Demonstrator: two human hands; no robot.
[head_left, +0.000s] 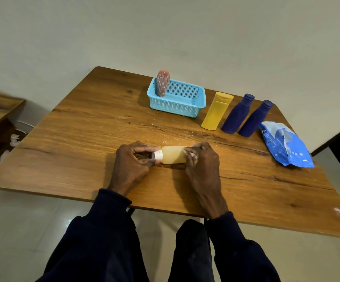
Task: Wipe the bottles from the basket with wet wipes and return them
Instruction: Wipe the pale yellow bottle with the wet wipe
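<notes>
Taking the middle of the table (83,139) as the dial's centre, with 12 o'clock away from the person, the pale yellow bottle (173,154) lies on its side at about 6 o'clock, stretched between both hands. Whether it rests on the wood or hangs just above it cannot be told.

The left hand (132,161) has its fingers (144,148) and thumb pinched round the white cap (158,154). The right hand (202,161) curls its fingers (193,148) round the base end, with a scrap of white, probably the wet wipe (194,157), bunched under them.

At 1 o'clock sits the blue basket (185,106), with a pink bottle (162,83) upright in its left corner. Just right of it stand a yellow bottle (217,110) and two blue bottles (237,115), with the wipes pack (285,147) at 3 o'clock.

The risks look modest but real. The left hand's hold is on the cap alone, so a twisting rub from the right could loosen it and let liquid out. A wet, smooth body may also slide out of a two-ended grip. The wipe is wadded small, so patches of the bottle could be missed. On the way back to the basket, a careless sleeve could topple the three standing bottles, which are close together, or knock the pink one over.
</notes>
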